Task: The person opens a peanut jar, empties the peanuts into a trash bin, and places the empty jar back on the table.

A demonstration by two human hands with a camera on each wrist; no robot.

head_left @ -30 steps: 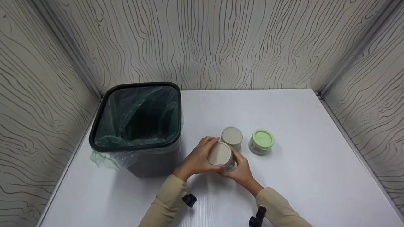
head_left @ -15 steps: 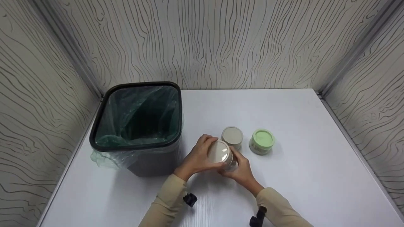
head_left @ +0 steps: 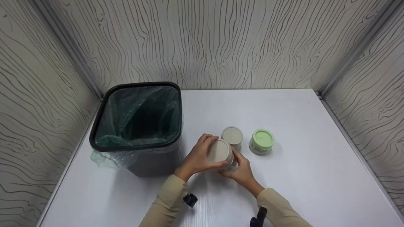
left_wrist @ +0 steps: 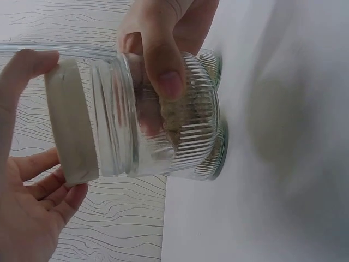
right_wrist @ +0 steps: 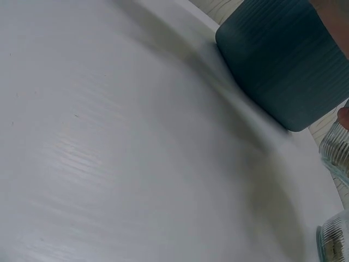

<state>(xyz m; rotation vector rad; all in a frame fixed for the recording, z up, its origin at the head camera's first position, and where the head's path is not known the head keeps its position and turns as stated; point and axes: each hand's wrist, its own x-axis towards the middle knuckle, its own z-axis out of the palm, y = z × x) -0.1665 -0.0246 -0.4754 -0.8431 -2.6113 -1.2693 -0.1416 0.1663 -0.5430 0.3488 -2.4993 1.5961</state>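
My left hand [head_left: 196, 161] pinches a beige lid [head_left: 218, 151] between thumb and fingers. Below it, my right hand [head_left: 240, 171] grips a clear ribbed glass jar [left_wrist: 191, 131]. The left wrist view shows the lid slightly tilted at the mouth, with the jar's glass threads bare beside it. Something brownish lies in the lower part of the jar. Just behind the hands stands a second jar with a beige lid [head_left: 232, 136]. To its right is a jar with a pale green lid [head_left: 262, 141]. In the right wrist view, the right hand is mostly out of frame.
A dark grey bin [head_left: 154, 162] with a black rim and a green plastic liner stands on the white table [head_left: 309, 176], left of the hands. Wood-grain patterned panels [head_left: 202, 44] enclose the table at the back and both sides.
The left hand has turned and raised the lid a little, and it now tilts on the jar. The right hand stays around the jar; the other jars and bin have not moved.
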